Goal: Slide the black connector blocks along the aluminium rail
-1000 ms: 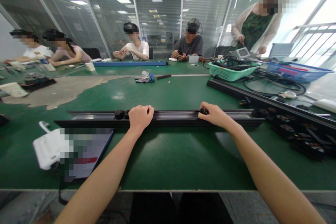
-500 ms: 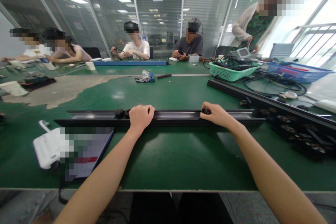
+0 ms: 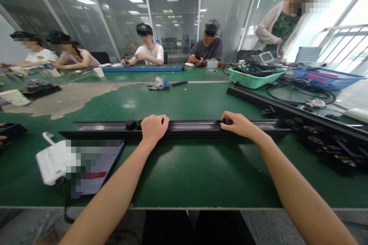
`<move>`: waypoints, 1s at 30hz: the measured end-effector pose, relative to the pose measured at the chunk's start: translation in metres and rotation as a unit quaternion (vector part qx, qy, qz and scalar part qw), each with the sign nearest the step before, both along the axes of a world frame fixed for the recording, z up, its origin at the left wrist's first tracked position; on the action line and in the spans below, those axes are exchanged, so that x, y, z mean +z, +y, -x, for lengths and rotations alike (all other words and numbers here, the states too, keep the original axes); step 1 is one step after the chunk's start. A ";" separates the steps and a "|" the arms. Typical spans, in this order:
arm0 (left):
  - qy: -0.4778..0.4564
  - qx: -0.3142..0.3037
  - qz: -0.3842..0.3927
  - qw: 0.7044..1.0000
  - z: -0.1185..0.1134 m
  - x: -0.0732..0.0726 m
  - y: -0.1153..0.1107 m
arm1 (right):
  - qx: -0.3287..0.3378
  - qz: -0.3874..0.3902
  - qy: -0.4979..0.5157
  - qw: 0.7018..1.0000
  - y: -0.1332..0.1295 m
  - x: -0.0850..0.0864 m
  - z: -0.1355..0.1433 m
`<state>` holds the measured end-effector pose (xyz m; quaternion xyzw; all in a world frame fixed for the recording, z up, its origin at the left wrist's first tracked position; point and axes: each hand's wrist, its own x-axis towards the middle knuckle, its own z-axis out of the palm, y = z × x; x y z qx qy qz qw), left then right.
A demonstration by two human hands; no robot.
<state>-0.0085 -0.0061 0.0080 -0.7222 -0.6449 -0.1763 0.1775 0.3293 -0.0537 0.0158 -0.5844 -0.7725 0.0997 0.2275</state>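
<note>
A long black channel rail (image 3: 194, 127) with a shiny inner strip lies crosswise on the green table in front of me. My left hand (image 3: 154, 128) is closed over it left of its middle, knuckles up; its fingertips are hidden behind the far edge. Just left of that hand, small dark parts (image 3: 130, 124) sit in the channel. Further right, my right hand (image 3: 238, 124) is closed, thumb and fingers curled round a small black round part (image 3: 227, 121) at the rail. Fingers hide most of this part.
Right of the rail lie another long black rail (image 3: 258, 101) and several black parts (image 3: 316, 141). Behind are a green basket (image 3: 248, 78) of cables and a blue basket (image 3: 330, 78). A white device (image 3: 53, 162) and clipboard (image 3: 115, 160) lie front left. Other people sit opposite.
My right hand has shifted slightly right along the rail with the small part. My left hand stays put. At the left edge, a black tray-like object has come into view beside another person's fingers.
</note>
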 end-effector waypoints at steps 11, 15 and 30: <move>-0.007 -0.002 0.010 1.000 0.000 0.000 0.001 | -0.001 -0.006 -0.055 0.998 0.001 0.002 -0.005; -0.005 -0.004 0.007 1.000 0.000 0.000 0.001 | 0.000 -0.011 -0.070 0.997 0.000 0.003 -0.005; -0.006 -0.005 0.003 1.000 -0.001 0.000 0.001 | -0.054 -0.008 -0.101 0.993 -0.002 0.003 -0.003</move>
